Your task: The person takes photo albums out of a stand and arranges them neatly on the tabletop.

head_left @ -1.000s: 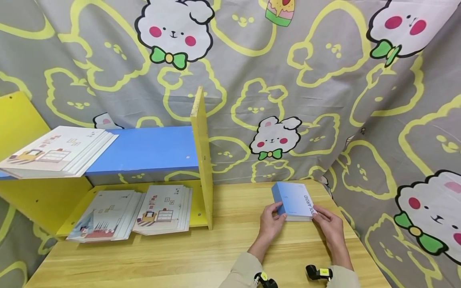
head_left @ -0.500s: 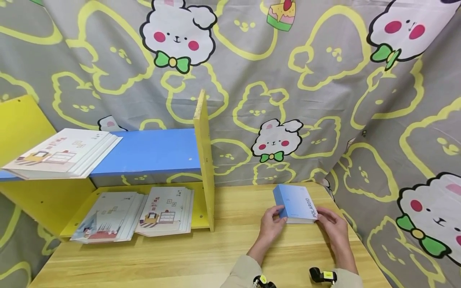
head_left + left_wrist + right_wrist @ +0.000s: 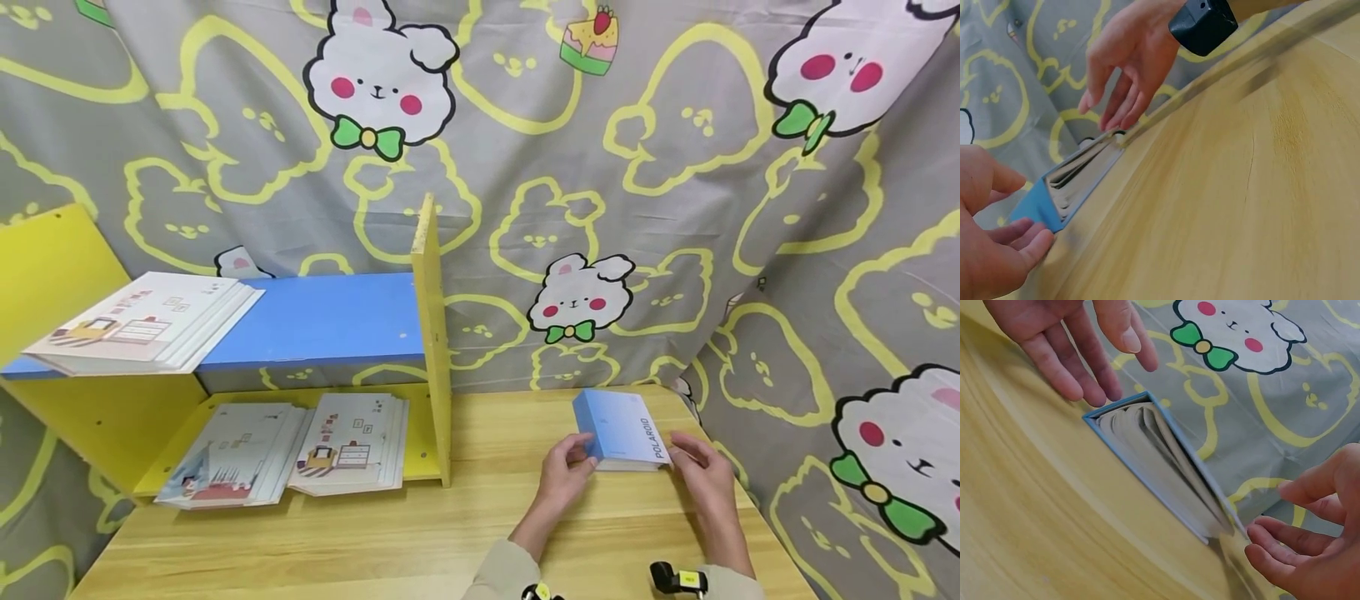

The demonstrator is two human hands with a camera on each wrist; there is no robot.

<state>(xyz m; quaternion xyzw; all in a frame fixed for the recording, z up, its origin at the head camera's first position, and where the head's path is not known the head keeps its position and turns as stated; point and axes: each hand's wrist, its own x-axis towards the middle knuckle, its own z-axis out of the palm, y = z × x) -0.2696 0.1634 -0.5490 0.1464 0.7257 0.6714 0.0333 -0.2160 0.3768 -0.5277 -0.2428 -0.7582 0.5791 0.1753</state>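
A blue-to-white photo album [image 3: 621, 427] lettered POLAROID lies flat at the right back of the wooden table. Its page edges [image 3: 1154, 464] face me between the covers in the right wrist view. My left hand [image 3: 564, 473] is at the blue spine, fingers loosely bent and the fingertips at or very near it. On the other side, my right hand [image 3: 705, 477] has relaxed fingers close to the cover's near right corner. In the right wrist view, the right fingertips [image 3: 1259, 530] are by that corner; whether they touch it I cannot tell. Neither hand grips the album.
Left of the album stands a yellow shelf unit with a blue upper board [image 3: 337, 317]. A stack of white illustrated books [image 3: 142, 321] lies on that board. Two similar stacks [image 3: 228, 454] lean on the lower shelf. A patterned curtain [image 3: 517, 250] hangs behind the table [image 3: 360, 542].
The right hand has shifted slightly right, away from the album's edge, and its fingers have loosened. The left hand stays at the spine. The head view has tilted up a little.
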